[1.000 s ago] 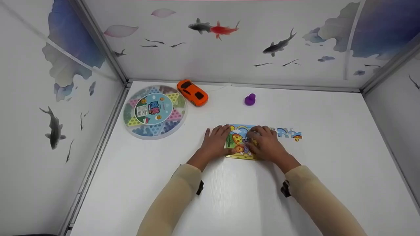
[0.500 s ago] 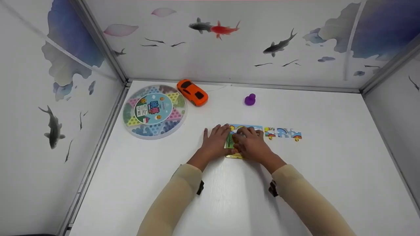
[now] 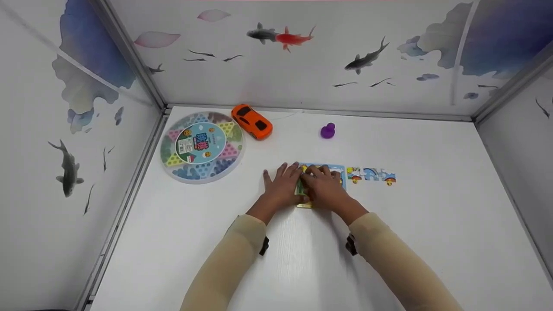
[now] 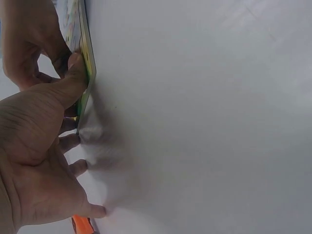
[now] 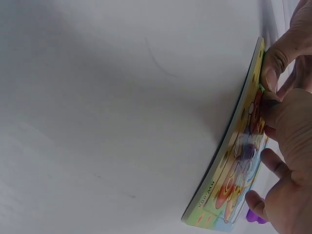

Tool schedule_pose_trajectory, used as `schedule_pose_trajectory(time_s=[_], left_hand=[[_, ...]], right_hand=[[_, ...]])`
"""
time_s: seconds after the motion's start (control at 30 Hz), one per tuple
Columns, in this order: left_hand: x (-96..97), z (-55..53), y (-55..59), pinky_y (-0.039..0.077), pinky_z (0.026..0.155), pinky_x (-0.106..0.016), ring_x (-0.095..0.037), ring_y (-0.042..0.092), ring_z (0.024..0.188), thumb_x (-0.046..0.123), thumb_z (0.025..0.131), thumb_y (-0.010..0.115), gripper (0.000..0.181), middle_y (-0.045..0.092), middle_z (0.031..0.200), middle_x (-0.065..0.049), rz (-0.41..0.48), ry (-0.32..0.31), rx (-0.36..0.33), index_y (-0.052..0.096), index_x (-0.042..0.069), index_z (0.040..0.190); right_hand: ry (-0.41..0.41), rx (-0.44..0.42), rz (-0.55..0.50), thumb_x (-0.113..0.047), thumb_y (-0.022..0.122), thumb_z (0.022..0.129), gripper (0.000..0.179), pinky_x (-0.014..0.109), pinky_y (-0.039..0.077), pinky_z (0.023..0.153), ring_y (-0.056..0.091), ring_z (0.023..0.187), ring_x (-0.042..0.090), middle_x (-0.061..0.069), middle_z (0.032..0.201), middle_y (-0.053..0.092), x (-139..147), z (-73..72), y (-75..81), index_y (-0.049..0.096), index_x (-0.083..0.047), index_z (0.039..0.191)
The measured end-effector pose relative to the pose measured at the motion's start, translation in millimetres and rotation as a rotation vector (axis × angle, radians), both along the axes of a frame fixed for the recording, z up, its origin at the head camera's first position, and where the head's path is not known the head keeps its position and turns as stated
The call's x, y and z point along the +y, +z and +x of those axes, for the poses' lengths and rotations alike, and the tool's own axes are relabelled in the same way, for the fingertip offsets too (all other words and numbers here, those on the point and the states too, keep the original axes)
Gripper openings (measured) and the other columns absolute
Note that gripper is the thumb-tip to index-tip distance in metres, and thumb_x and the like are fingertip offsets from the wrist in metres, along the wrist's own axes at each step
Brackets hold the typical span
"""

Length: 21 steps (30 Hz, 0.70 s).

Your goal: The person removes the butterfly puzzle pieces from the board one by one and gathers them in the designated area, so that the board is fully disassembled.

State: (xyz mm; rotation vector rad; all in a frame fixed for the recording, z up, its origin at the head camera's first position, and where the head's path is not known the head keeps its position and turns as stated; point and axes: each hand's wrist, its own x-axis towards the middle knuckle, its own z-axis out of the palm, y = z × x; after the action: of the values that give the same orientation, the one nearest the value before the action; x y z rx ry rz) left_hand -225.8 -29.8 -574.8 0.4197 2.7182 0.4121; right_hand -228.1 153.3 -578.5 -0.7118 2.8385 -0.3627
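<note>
A thin cartoon-printed jigsaw board (image 3: 341, 175) lies flat on the white table under both hands. My left hand (image 3: 280, 188) rests at its left edge, the fingers spread and fairly straight on the tabletop side. In the left wrist view its thumb presses on the board's near corner. My right hand (image 3: 329, 191) is on the board's left half, touching the left thumb, its fingers and thumb bent down onto the printed surface. Whether it pinches a loose piece is hidden. Three loose puzzle pieces stand in a row to the right: one (image 3: 354, 173), another (image 3: 371, 174) and the last (image 3: 388, 177).
A round Chinese checkers set (image 3: 201, 147) lies at the back left, with an orange toy car (image 3: 252, 122) beside its rim. Farther right is a small purple toy (image 3: 328, 131). Printed wall panels (image 3: 276, 65) enclose the table (image 3: 432, 224) at the back and sides.
My right hand has moved left across the board toward my left hand, uncovering the board's right edge and the nearest loose piece. The left hand stays nearly still.
</note>
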Motion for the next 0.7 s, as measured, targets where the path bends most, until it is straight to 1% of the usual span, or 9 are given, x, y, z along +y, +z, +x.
schedule_pose_trajectory(time_s=[0.17, 0.23, 0.4, 0.5, 0.6, 0.7], left_hand=[[0.8, -0.1, 3.2, 0.014, 0.132, -0.080, -0.028, 0.014, 0.174, 0.061, 0.099, 0.078, 0.101, 0.021, 0.187, 0.004, 0.009, 0.011, -0.004, 0.026, 0.025, 0.178], [1.2, -1.5, 2.9, 0.012, 0.132, -0.080, -0.028, 0.012, 0.175, 0.060, 0.099, 0.078, 0.102, 0.019, 0.187, 0.004, 0.016, 0.016, -0.022, 0.025, 0.025, 0.178], [1.7, -4.9, -0.6, 0.007, 0.133, -0.080, -0.028, 0.007, 0.176, 0.059, 0.100, 0.077, 0.103, 0.013, 0.188, 0.005, 0.021, 0.020, -0.059, 0.021, 0.025, 0.179], [1.2, -3.1, 1.0, 0.011, 0.133, -0.080, -0.028, 0.011, 0.175, 0.059, 0.100, 0.077, 0.101, 0.017, 0.188, 0.005, 0.014, 0.018, -0.032, 0.024, 0.025, 0.179], [0.3, -1.1, 2.3, 0.015, 0.133, -0.079, -0.028, 0.015, 0.174, 0.060, 0.099, 0.078, 0.100, 0.021, 0.187, 0.004, 0.012, 0.018, -0.005, 0.028, 0.024, 0.178], [-0.2, -0.8, 1.7, 0.014, 0.133, -0.079, -0.028, 0.015, 0.174, 0.059, 0.099, 0.078, 0.100, 0.021, 0.187, 0.004, 0.018, 0.017, -0.005, 0.027, 0.025, 0.178]], right_hand=[[0.019, 0.030, 0.017, -0.031, 0.081, 0.102, 0.062, 0.081, 0.045, 0.111, 0.048, 0.144, 0.042, 0.011, 0.156, 0.058, -2.4, -3.0, 0.9, 0.060, -0.017, 0.158], [0.020, 0.033, 0.022, -0.034, 0.082, 0.100, 0.063, 0.079, 0.046, 0.110, 0.048, 0.142, 0.041, 0.010, 0.156, 0.058, -3.2, -4.4, 1.1, 0.061, -0.016, 0.157], [0.010, 0.004, 0.003, -0.033, 0.084, 0.099, 0.062, 0.076, 0.046, 0.111, 0.047, 0.141, 0.039, 0.010, 0.157, 0.057, -4.1, -5.7, 1.7, 0.062, -0.013, 0.154], [0.016, -0.011, -0.031, -0.031, 0.085, 0.099, 0.064, 0.072, 0.049, 0.111, 0.048, 0.140, 0.038, 0.011, 0.156, 0.057, -4.5, -5.7, 0.7, 0.061, -0.011, 0.155], [0.019, -0.024, -0.062, -0.026, 0.085, 0.099, 0.062, 0.068, 0.051, 0.115, 0.049, 0.137, 0.037, 0.012, 0.152, 0.057, -4.8, -5.6, -0.5, 0.060, -0.009, 0.154], [0.010, -0.032, -0.075, -0.020, 0.082, 0.101, 0.057, 0.062, 0.050, 0.118, 0.050, 0.134, 0.036, 0.013, 0.147, 0.057, -5.1, -5.5, -1.7, 0.060, -0.008, 0.151]])
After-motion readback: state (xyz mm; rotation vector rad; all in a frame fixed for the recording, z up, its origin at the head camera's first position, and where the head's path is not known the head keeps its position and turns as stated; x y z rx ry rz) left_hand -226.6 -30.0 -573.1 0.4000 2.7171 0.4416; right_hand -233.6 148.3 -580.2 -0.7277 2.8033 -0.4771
